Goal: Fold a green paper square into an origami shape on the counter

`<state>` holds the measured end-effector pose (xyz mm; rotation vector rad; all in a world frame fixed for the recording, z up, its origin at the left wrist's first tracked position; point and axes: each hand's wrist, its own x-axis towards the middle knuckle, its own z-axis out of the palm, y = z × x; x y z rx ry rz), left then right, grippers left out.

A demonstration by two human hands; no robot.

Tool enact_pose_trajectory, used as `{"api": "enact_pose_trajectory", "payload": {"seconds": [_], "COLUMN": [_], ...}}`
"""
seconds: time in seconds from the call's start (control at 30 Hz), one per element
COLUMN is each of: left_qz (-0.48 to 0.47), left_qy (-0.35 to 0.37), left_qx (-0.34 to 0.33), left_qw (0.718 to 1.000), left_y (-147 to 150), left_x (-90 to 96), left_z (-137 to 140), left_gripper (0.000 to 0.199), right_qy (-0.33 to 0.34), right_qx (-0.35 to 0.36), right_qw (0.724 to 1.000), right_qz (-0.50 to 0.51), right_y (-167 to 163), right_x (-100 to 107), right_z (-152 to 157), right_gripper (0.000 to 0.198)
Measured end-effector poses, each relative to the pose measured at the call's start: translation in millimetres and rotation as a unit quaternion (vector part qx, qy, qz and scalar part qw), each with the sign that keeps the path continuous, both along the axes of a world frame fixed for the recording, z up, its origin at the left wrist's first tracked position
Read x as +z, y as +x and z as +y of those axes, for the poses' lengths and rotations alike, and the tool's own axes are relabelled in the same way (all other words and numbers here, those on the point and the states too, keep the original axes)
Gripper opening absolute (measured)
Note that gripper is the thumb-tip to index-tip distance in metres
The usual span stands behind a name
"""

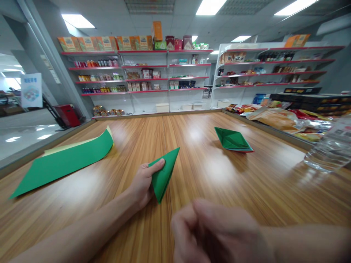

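Observation:
A folded green paper triangle (166,174) is pinched in my left hand (144,182), the thumb lying across its face. It is held tilted over the wooden table, one corner pointing up and to the right. Close to the camera, my right hand (216,233) is blurred by motion. Its fingers are curled in, and no object shows in them. Farther back on the right rests a folded green paper shape (233,139), partly opened, with layered edges. Flat on the left side lies a stack of green paper sheets (65,160), with yellow sheets (79,144) showing beneath.
The wooden table (131,146) has a raised rim. At its right edge stands a clear plastic bottle (331,146). Snack bags (285,118) and dark boxes (309,104) lie beyond the right rim. Stocked shelves (144,65) line the back wall.

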<state>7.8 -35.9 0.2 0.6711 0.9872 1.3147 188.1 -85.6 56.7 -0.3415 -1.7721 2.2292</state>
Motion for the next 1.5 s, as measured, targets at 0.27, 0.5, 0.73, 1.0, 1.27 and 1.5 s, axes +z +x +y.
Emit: {"api": "enact_pose_trajectory", "payload": {"seconds": [0.27,0.5,0.73,1.0,1.27,1.5], "left_qz": [0.06,0.145,0.236,0.287,0.31,0.284], "left_qy": [0.057,0.104,0.196,0.252,0.276,0.239], "left_qx": [-0.066,-0.134,-0.208,-0.276,-0.234,-0.174], "left_qw": [0.994,0.975,0.929,0.882,0.879,0.912], "left_y": [5.6,3.4,-0.9,-3.9,0.7,-1.1], "left_x": [1.1,-0.9,5.9,3.7,8.0,6.1], "left_z": [-9.3,-14.3,-10.7,-9.9,-15.3,-10.2], "left_gripper": [0.029,0.032,0.033,0.04,0.04,0.037], "right_qy": [0.188,0.275,0.15,0.209,0.25,0.405], "right_qx": [-0.372,-0.35,-0.354,-0.418,-0.413,-0.288], "right_qw": [0.908,0.894,0.923,0.884,0.874,0.86], "right_qz": [-0.033,-0.044,-0.027,-0.02,-0.054,-0.121], "right_y": [-8.2,-2.6,-4.5,-3.3,-2.3,0.6], "right_x": [-53.9,-57.6,-56.3,-69.1,-66.7,-63.6], "right_z": [77.3,73.6,79.4,81.2,78.4,72.1], "right_gripper": [0.046,0.055,0.052,0.056,0.055,0.05]}}
